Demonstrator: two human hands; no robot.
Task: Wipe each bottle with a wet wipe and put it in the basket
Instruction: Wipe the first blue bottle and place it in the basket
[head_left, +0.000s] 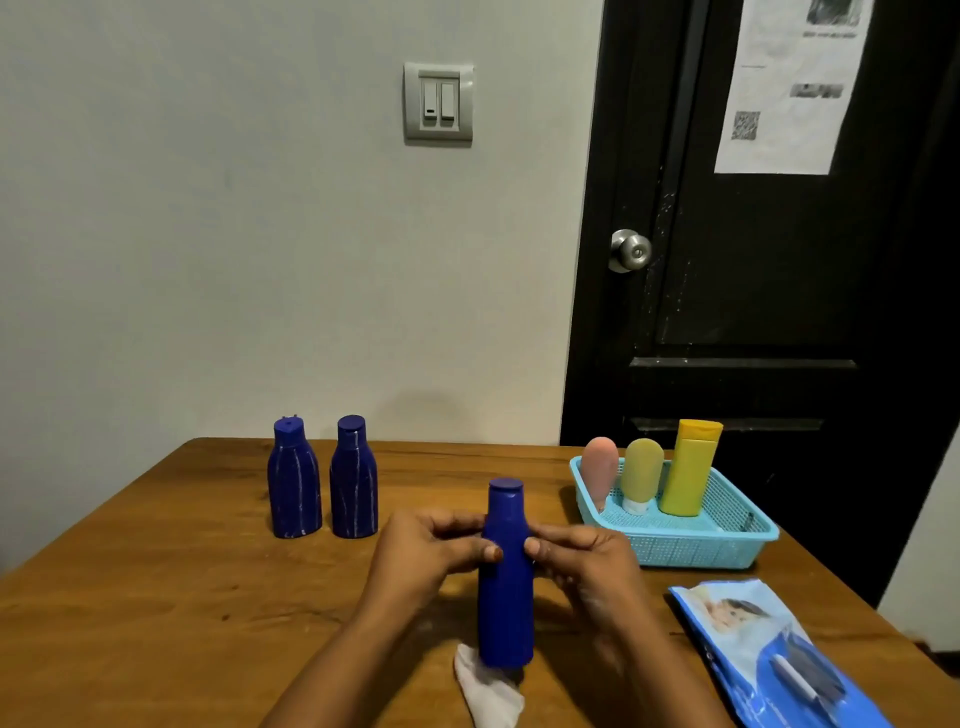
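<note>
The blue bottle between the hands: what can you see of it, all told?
The blue bottle is dark blue, smooth and plastic-looking, with sloping shoulders and a flat round cap, shut. No label or streaks show. It stands upright. The left hand and right hand pinch its upper body from either side, thumbs in front. Its base sits at a crumpled white wipe.

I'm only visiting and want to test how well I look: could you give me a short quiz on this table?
1. What colour is the tallest bottle in the basket?
2. True or false: the held bottle is streaked white like the far-left bottle.
3. The wipe lies: A) in the basket, B) beneath the held bottle, C) on the wipe pack.
Key: 1) yellow; 2) false; 3) B.
</note>
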